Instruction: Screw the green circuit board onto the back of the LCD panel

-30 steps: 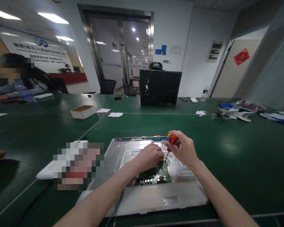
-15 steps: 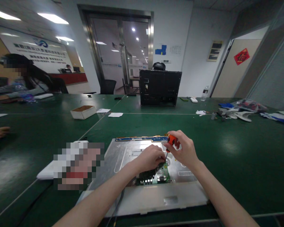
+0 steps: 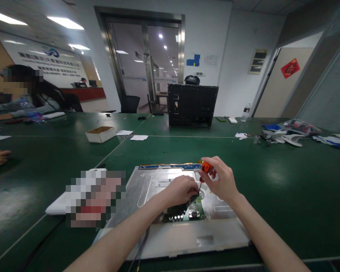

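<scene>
Panel (image 3: 132, 200) is bared at table's (image 3: 274, 189) near edge; work on circuit board (image 3: 199, 207) is judged unfinished. Screwdriver (image 3: 206, 166) is clamped in right hand (image 3: 221, 179); left hand's (image 3: 180, 189) grip cannot be told.

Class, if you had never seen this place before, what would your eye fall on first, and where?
Probably the orange-and-black screwdriver near the middle, gripped by the right hand, its shaft slanting down toward the green circuit board. The left hand is close beside it, over the silver panel. Farther back, the black monitor and, upper right, the red sign stand out.
</scene>
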A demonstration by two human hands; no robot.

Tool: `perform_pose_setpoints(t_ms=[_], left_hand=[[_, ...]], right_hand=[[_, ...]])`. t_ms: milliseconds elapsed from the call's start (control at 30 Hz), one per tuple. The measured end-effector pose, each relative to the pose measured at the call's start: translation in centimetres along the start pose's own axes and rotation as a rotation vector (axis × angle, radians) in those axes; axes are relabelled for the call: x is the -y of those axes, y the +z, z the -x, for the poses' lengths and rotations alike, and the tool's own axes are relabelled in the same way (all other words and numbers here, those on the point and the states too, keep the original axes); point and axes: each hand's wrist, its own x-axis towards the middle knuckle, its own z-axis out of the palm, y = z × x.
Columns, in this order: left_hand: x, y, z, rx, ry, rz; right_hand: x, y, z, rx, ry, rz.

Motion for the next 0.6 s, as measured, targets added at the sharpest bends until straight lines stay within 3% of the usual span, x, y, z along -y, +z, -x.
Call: perform_pose_setpoints(t_ms=[333,600], left_hand=[[-0.14,-0.07,0.0,0.003,0.004,-0.001],[-0.14,0.07,0.03,-0.005,0.003,-0.019]], right_hand=[[0.21,-0.29,-0.08,0.052,0.016,-0.048],[0.09,-0.12,-0.19,-0.009,-0.026,0.082]])
